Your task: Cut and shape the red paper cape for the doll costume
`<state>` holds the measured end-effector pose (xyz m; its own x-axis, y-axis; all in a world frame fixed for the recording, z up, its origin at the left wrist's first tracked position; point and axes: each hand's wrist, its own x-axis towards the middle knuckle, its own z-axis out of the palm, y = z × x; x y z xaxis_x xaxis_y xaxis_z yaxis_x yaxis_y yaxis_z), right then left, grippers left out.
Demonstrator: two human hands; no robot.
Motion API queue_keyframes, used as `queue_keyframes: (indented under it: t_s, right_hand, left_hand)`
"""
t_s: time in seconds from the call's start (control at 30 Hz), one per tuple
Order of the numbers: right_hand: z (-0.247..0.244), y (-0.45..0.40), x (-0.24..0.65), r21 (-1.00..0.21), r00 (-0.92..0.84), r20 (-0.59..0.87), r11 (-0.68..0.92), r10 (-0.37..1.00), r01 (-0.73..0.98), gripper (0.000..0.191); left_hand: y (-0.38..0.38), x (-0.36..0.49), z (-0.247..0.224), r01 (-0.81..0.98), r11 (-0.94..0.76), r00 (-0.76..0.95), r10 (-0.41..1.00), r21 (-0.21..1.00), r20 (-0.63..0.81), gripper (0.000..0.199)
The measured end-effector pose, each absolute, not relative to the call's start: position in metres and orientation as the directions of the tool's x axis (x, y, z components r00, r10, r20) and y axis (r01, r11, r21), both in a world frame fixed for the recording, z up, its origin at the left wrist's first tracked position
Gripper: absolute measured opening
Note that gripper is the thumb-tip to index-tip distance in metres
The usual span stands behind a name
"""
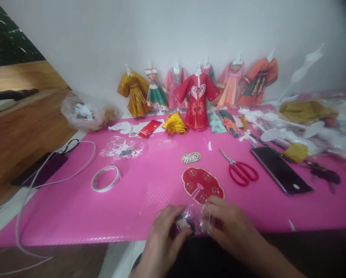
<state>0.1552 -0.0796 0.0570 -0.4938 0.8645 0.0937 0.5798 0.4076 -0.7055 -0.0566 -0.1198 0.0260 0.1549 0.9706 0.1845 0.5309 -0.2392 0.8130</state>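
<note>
At the front edge of the pink table, a small clear plastic bag (200, 221) with something dark and pale inside is held between both hands. My left hand (164, 233) grips its left side, thumb below and fingers above. On the right side, my right hand (226, 222) pinches the plastic. What lies inside the bag cannot be made out. Just beyond my fingers is a red scalloped doll collar (209, 181) with gold trim, flat on the table. An oval patterned piece (191, 157) lies behind it, and red-handled scissors (239, 170) rest to the right.
A pink mat (126, 216) covers the table. Doll dresses on white stands, including a red robe (197, 100), line the wall. White tape (105, 179) and a cable (23, 208) lie left. A black phone (281, 170) and heaped bags (335, 135) are right.
</note>
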Motion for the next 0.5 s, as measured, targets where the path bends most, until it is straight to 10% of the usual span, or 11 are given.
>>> queue_keyframes:
  t_s: [0.27, 0.5]
  right_hand:
    - [0.097, -0.068, 0.168, -0.729, -0.527, 0.149, 0.453, 0.837, 0.513, 0.02]
    - [0.107, -0.065, 0.169, -0.676, -0.457, 0.211, 0.467, 0.864, 0.57, 0.022]
  left_hand:
    - [-0.114, -0.055, 0.041, 0.238, -0.051, 0.066, 0.997, 0.97, 0.036, 0.019]
    - [-0.11, -0.05, 0.053, -0.1, 0.125, 0.035, 0.992, 0.987, -0.122, 0.036]
